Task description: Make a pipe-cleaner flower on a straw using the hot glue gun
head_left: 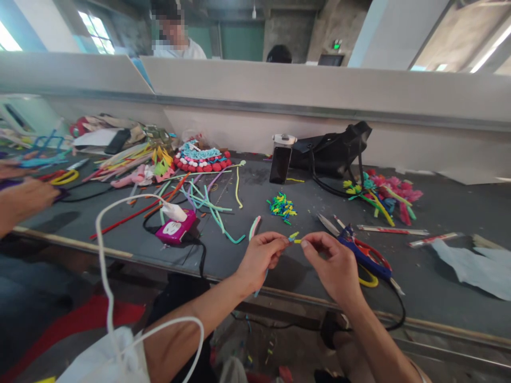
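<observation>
Just past the table's front edge, my left hand (pixel 261 258) pinches a blue pipe cleaner (pixel 261 283) whose tail hangs below the palm. A small yellow-green piece (pixel 294 235) shows at its fingertips. My right hand (pixel 334 266) is closed in a pinch on a short yellow pipe cleaner piece (pixel 297 241), close to the left fingertips. Beyond both hands is a small pile of cut blue, green and yellow pieces (pixel 282 206). A blue glue gun (pixel 365 256) and scissors (pixel 328 224) lie right beside my right hand, partly overlapping.
A pink power socket (pixel 175 229) with a white cable stands at left, near loose pipe cleaners (pixel 207 205). A phone (pixel 280 165) leans on a lidded cup, beside a black bag (pixel 335 151). Colourful pipe cleaner flowers (pixel 391 194) lie right. Another person's hand (pixel 30 199) is far left.
</observation>
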Demonstrator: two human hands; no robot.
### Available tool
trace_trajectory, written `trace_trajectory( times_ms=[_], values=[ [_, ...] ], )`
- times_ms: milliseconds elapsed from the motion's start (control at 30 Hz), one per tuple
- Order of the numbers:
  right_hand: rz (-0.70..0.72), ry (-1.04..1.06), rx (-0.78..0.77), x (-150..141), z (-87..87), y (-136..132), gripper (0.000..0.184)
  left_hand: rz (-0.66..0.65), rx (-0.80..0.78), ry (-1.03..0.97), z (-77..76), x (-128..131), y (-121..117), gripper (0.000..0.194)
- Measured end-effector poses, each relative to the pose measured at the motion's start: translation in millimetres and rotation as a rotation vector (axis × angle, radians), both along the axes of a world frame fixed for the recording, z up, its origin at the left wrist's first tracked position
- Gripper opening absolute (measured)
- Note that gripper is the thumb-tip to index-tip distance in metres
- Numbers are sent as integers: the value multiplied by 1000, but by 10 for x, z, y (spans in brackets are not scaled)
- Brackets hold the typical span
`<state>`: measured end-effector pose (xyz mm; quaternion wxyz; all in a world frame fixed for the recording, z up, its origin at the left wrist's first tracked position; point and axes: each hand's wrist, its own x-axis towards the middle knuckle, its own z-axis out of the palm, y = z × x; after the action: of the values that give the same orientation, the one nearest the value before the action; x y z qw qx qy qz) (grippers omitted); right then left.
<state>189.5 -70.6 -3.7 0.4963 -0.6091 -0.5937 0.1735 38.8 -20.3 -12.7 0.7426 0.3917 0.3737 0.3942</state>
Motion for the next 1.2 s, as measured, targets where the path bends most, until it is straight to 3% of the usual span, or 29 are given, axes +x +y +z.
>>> trace_trajectory(
  times_ms=[1200],
  values=[
    [-14, -123, 77, 6, -48, 21, 12, -35, 102, 68, -16, -4, -4, 16]
  ],
)
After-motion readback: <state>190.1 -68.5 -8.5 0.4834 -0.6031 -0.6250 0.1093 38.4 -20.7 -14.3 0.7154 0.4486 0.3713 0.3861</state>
